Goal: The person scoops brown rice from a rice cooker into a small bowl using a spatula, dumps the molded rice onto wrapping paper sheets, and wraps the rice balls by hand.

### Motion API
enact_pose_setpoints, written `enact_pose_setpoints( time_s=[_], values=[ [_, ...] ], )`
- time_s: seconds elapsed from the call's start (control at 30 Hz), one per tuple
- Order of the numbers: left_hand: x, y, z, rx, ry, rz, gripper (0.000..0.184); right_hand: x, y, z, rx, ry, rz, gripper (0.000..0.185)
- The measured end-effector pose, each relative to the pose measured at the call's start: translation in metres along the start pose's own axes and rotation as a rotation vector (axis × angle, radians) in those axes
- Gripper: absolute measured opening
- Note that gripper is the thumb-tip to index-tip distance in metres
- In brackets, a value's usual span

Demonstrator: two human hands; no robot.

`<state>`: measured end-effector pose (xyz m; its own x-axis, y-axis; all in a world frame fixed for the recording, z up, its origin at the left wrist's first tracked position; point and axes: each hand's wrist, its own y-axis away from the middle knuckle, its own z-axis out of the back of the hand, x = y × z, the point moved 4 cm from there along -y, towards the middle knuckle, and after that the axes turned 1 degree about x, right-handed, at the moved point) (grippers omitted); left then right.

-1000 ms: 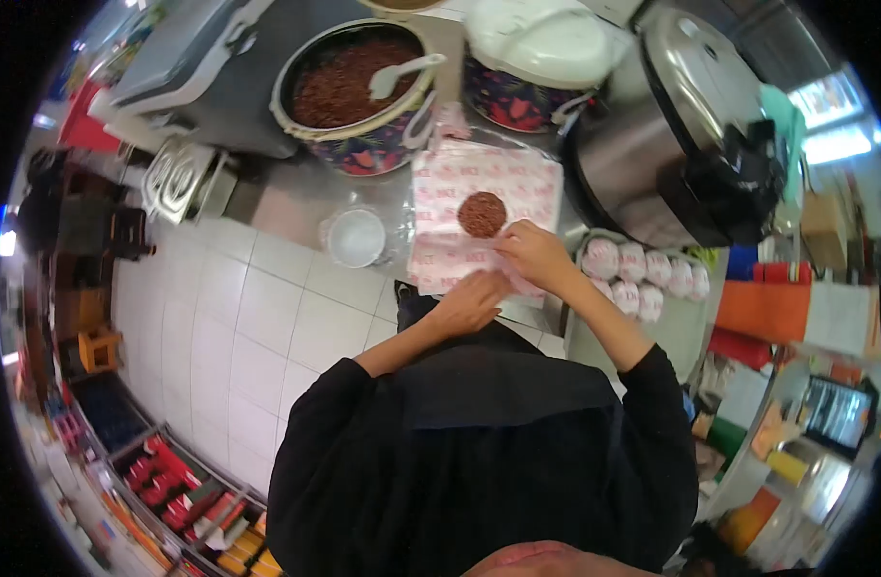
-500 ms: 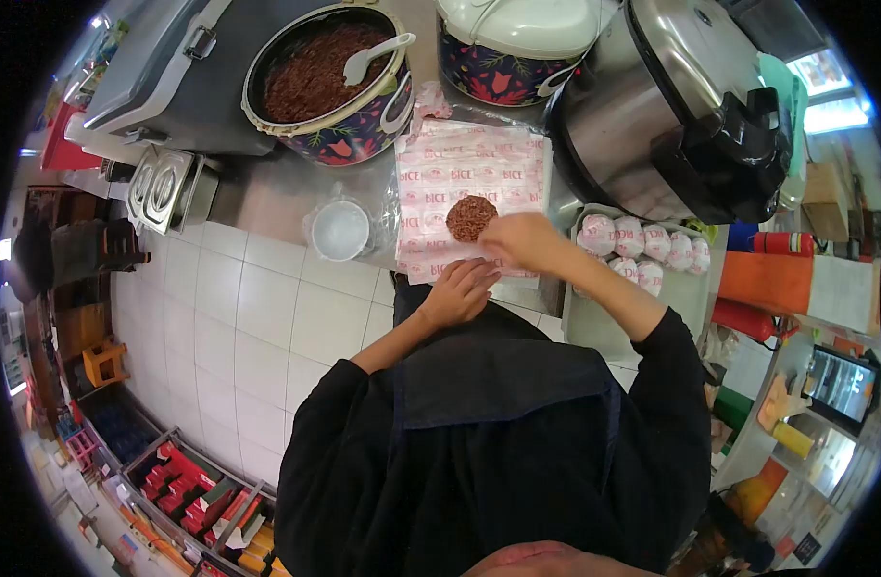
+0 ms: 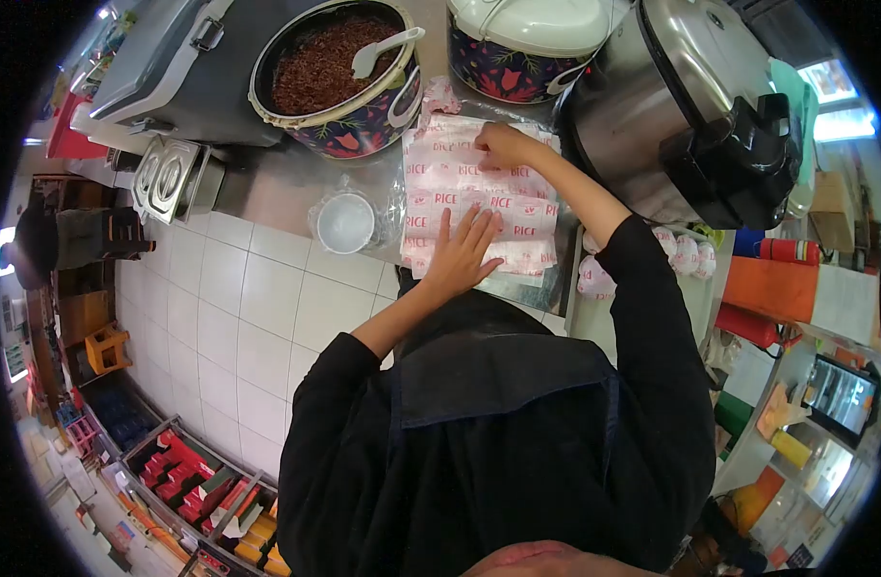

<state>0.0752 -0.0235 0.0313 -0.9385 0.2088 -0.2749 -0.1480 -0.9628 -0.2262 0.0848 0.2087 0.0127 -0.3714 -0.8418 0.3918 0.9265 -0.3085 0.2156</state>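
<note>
Left hand (image 3: 463, 252) lies spread, gripping nothing, on red-printed white paper sheets (image 3: 433, 204) atop the grey metal counter (image 3: 279, 197). Right hand (image 3: 508, 147) is curled over the sheets' far part; grip cannot be determined.

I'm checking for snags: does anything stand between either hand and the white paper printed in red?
Nothing visible does. The left hand lies spread on the near part of the white, red-printed paper, and the right hand seems to touch its far part. The pale round tub stands left of the paper, not between.
</note>
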Motion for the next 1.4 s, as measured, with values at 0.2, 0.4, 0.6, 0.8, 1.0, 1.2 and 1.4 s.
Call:
enact_pose_setpoints(
  time_s=[0.2, 0.4, 0.6, 0.8, 1.0, 1.2, 1.4],
  values=[
    [0.004, -0.008, 0.007, -0.058, 0.097, 0.003, 0.066, 0.061, 0.045, 0.034, 0.118, -0.223, 0.133, 0.017],
    [0.024, -0.001, -0.014, -0.066, 0.344, 0.052, 0.049, 0.094, 0.096, 0.003, -0.102, -0.079, 0.174, 0.016],
    [0.029, 0.026, 0.005, -0.572, 0.049, -0.142, 0.03, 0.1, 0.117, -0.025, -0.366, 0.019, 0.258, 0.019],
    [0.036, -0.004, 0.03, -0.002, 0.13, -0.251, 0.035, 0.109, 0.137, -0.032, -0.443, 0.173, 0.307, 0.024],
    [0.072, 0.019, 0.01, 0.065, 0.202, -0.239, 0.033, 0.081, 0.169, -0.054, -0.515, 0.104, 0.217, 0.035],
    [0.092, -0.002, 0.008, 0.116, 0.527, 0.219, 0.021, 0.049, 0.153, -0.049, -0.5, -0.222, 0.034, 0.02],
    [0.121, -0.056, 0.001, 0.341, 0.309, 0.591, 0.052, 0.012, 0.097, -0.044, -0.086, -0.399, -0.359, 0.03]
  ],
)
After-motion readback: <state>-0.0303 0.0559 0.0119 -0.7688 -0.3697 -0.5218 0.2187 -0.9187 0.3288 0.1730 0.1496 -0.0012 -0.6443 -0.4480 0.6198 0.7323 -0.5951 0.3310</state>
